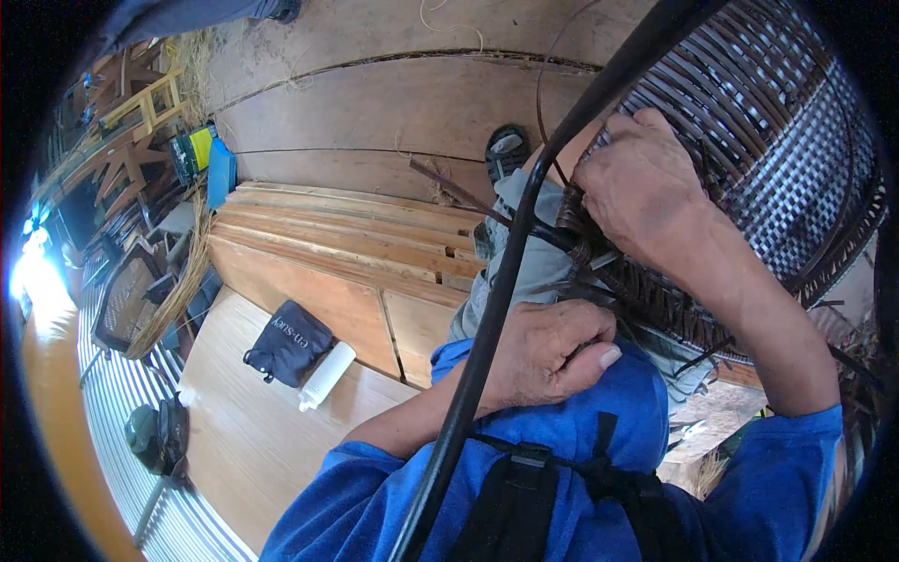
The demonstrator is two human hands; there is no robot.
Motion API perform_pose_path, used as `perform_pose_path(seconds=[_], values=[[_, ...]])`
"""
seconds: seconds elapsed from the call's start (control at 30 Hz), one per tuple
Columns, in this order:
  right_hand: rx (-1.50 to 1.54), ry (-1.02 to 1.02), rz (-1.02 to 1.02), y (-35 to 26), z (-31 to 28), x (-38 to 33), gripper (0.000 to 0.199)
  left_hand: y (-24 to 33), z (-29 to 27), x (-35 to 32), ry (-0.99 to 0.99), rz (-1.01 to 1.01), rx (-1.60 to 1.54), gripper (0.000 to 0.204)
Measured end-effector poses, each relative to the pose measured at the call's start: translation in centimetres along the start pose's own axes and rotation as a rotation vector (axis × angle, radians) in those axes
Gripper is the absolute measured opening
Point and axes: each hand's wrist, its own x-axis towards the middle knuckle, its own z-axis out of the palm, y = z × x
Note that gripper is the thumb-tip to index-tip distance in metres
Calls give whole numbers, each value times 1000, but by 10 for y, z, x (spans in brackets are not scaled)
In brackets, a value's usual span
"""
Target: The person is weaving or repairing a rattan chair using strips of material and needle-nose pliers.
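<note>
A dark brown woven rattan chair [796,178] leans at the right, its curved dark frame pole [521,239] crossing in front of me. My right hand [646,183] is closed at a strip-wrapped joint [576,234] of the frame, pinching a thin rattan strip [540,103] that loops upward from it. The fingertips are partly hidden behind the knuckles. Over my lap lies my left hand [557,351], loosely curled with the thumb out, and nothing shows in it. It is apart from the wrapped joint.
Wooden slats and a low wooden platform [253,384] lie to the left, bearing a dark pouch [290,342] and a white bottle [328,375]. A dark cap [145,440] is beyond them. Chair frames and fibre bundles [178,290] crowd the far left. Plank floor [356,112] stretches ahead.
</note>
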Motion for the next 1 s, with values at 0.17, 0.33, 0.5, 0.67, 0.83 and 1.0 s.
perform_pose_path(seconds=[0.17,0.33,0.5,0.67,0.83,1.0], values=[[-59,-105,22,-4,-5,1,15,-1,-1,0,15,12,13,17],[-114,-228,117,-11,-8,2,15,-3,0,-1,35,2,-21,19],[-150,-210,83,-9,-6,1,19,-3,-1,0,38,23,1,18],[-103,-183,91,-7,-6,-2,11,-3,-1,0,33,-5,-3,17],[-88,-187,75,-6,-8,-1,9,-5,-1,0,25,11,0,16],[-72,-181,87,-6,-7,0,10,-5,0,2,43,5,-8,17]])
